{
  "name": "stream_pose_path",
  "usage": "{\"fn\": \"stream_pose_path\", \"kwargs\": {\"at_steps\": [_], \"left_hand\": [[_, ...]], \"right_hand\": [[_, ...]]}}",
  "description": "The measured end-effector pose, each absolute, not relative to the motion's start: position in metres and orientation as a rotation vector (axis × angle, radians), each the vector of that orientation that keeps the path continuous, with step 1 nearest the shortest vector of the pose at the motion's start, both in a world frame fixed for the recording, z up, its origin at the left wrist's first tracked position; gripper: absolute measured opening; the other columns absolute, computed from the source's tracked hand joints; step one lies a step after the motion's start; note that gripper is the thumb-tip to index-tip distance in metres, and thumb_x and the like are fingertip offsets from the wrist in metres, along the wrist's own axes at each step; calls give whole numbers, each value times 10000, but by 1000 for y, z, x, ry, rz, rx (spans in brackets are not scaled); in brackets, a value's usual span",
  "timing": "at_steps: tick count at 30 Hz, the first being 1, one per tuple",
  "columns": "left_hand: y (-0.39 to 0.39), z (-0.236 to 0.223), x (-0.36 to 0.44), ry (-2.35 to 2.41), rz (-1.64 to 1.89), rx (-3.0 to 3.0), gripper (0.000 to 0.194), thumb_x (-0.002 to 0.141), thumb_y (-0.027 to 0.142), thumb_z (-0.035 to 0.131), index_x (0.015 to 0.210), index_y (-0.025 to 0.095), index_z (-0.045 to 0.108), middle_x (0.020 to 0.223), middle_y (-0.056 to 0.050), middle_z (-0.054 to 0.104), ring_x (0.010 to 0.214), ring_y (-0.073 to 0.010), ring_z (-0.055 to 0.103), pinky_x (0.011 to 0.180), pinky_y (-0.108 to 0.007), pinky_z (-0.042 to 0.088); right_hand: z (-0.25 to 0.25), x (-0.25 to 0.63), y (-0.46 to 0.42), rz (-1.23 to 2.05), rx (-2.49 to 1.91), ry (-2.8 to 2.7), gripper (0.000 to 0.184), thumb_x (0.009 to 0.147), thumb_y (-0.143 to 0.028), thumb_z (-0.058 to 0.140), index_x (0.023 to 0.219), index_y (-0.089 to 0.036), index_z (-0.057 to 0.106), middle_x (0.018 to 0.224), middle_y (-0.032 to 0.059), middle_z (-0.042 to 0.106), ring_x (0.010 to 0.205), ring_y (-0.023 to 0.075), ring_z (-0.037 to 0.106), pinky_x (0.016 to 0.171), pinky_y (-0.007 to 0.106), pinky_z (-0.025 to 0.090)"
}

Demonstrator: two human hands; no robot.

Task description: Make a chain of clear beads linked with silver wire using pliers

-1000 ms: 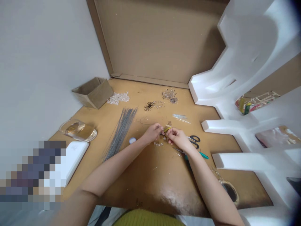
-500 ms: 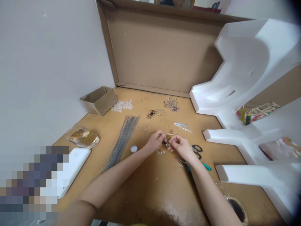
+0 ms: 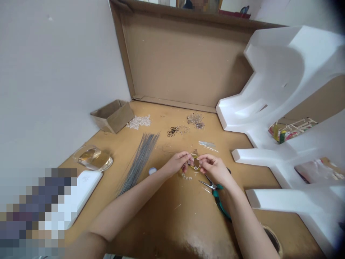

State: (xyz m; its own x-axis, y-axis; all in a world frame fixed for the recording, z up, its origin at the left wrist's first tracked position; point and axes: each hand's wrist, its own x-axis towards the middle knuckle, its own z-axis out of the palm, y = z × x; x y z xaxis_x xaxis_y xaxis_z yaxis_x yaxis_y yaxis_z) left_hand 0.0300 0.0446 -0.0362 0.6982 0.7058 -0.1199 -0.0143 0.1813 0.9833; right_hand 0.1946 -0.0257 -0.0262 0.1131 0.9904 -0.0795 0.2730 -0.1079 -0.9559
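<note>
My left hand (image 3: 180, 162) pinches one end of a string of clear beads (image 3: 186, 177), which curls down below its fingers. A clear bead (image 3: 196, 168) hangs between the two hands on what looks like a thin wire. My right hand (image 3: 213, 167) is closed in a pinch on the other side of it, fingertips together. Something yellow (image 3: 194, 157) lies just behind the fingers, mostly hidden. Below my right hand are pliers with teal handles (image 3: 221, 207), their jaws pointing left; my forearm partly covers them.
Grey wires (image 3: 140, 162) lie in a bundle at left, near a small round lid (image 3: 152, 171). Further back are clear beads (image 3: 138, 122), black rings (image 3: 172, 131), metal pieces (image 3: 195, 119) and thin pins (image 3: 208, 145). A cardboard box (image 3: 111, 117), a glass (image 3: 94, 158) and white foam (image 3: 258, 156) flank them.
My hands have moved slightly apart, and my right hand has shifted right. The bead between them now shows more plainly. More of the pliers is visible, while the scissors are mostly covered.
</note>
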Motion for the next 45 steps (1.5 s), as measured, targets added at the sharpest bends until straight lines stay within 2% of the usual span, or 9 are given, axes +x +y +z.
{"fn": "stream_pose_path", "kwargs": {"at_steps": [4, 9, 20, 30, 36, 45], "left_hand": [[43, -32, 31, 670, 546, 1289, 235, 776, 373, 489, 772, 139, 505, 712, 8, 585, 370, -33, 467, 397, -177, 378], [44, -28, 30, 693, 514, 1291, 199, 765, 334, 514, 766, 137, 490, 734, 2, 592, 404, -36, 505, 430, -175, 392], [45, -31, 31, 680, 492, 1257, 210, 779, 340, 494, 800, 131, 505, 729, -9, 598, 410, -48, 523, 426, -177, 394], [43, -31, 31, 663, 473, 1258, 255, 767, 382, 531, 814, 132, 509, 755, -21, 611, 447, -60, 545, 446, -188, 419], [41, -30, 30, 704, 498, 1353, 229, 764, 344, 559, 846, 131, 539, 505, 34, 551, 443, -70, 533, 493, -183, 417], [43, -35, 28, 664, 499, 1356, 207, 765, 330, 562, 855, 143, 549, 500, 36, 556, 456, -80, 542, 501, -194, 424]], "right_hand": [[-25, 193, -29, 855, -1642, -1382, 215, 710, -276, 522, 841, -179, 662, 546, -31, 568, 504, 116, 527, 525, 239, 421], [-18, 190, -30, 584, -1752, -1484, 243, 697, -234, 505, 832, -193, 703, 726, 28, 677, 651, 160, 588, 630, 269, 436], [-15, 188, -32, 315, -1849, -1671, 269, 713, -188, 475, 841, -237, 707, 819, 24, 700, 706, 166, 622, 671, 267, 458], [-10, 181, -36, 130, -1973, -1762, 271, 741, -164, 465, 849, -257, 695, 840, 18, 682, 690, 159, 618, 627, 244, 413], [-5, 173, -39, -107, -2132, -1895, 251, 798, -213, 461, 902, -275, 680, 826, 28, 646, 592, 140, 579, 498, 245, 299], [-2, 171, -41, -211, -2106, -2036, 256, 818, -196, 466, 961, -289, 657, 791, 27, 623, 622, 140, 567, 484, 250, 241]]}}
